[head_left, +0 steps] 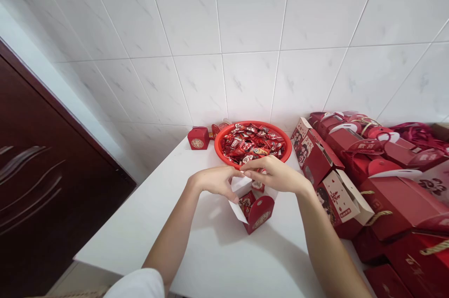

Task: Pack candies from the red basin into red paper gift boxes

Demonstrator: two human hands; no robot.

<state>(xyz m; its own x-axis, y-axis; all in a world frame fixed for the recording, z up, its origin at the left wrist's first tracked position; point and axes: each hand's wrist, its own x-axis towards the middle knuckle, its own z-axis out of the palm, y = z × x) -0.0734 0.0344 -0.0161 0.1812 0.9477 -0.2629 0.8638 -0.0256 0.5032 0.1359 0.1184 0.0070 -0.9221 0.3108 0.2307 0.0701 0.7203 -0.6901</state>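
A small red gift box (259,214) stands on the white table with its top flaps up, and red-wrapped sweets (247,201) lie inside. My left hand (219,181) is at the box's far left side, thumb and fingers around a white inner flap (240,183). My right hand (271,174) reaches over the far right side, its fingertips close to my left fingers at the top of the flap. Just behind both hands sits a round red basket (288,150) filled with wrapped sweets (250,141).
The white table (168,214) meets a tiled wall (196,78). A closed red box (198,138) stands left of the basket. Many red gift boxes (396,199) with rope handles are piled on the right. A dark brown door (45,171) is at the left.
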